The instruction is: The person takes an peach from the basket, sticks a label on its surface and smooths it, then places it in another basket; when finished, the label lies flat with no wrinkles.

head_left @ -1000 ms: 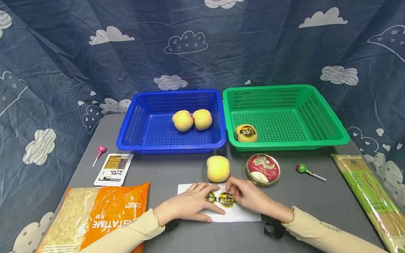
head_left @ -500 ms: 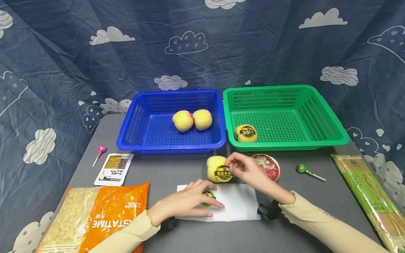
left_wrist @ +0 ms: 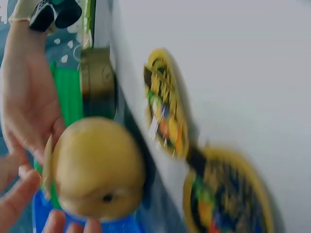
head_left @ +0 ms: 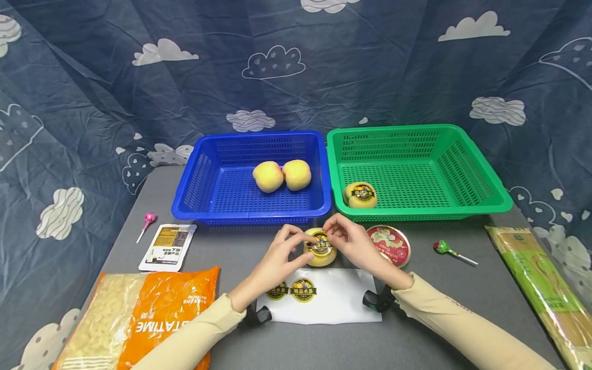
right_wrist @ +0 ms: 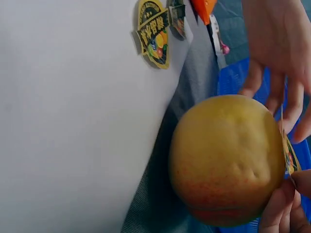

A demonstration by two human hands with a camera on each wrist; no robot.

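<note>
A yellow peach sits on the grey table behind a white sticker sheet. A round black-and-gold label sticker lies over its top, standing partly away from the skin in the right wrist view. My right hand pinches the sticker's edge between thumb and fingertips. From the other side my left hand reaches over, its index fingertip at the sticker and the thumb extended near the peach. Two more stickers remain on the sheet's left part, one partly covered by the left wrist.
Behind stand a blue basket holding two peaches and a green basket holding one stickered peach. A red candy tin is beside my right hand. Around lie lollipops, a white pouch, an orange macaroni bag and a noodle pack.
My right hand has peeled one sticker off the sheet and carried it to the peach. My left hand has lifted from the sheet and moved up to the peach.
</note>
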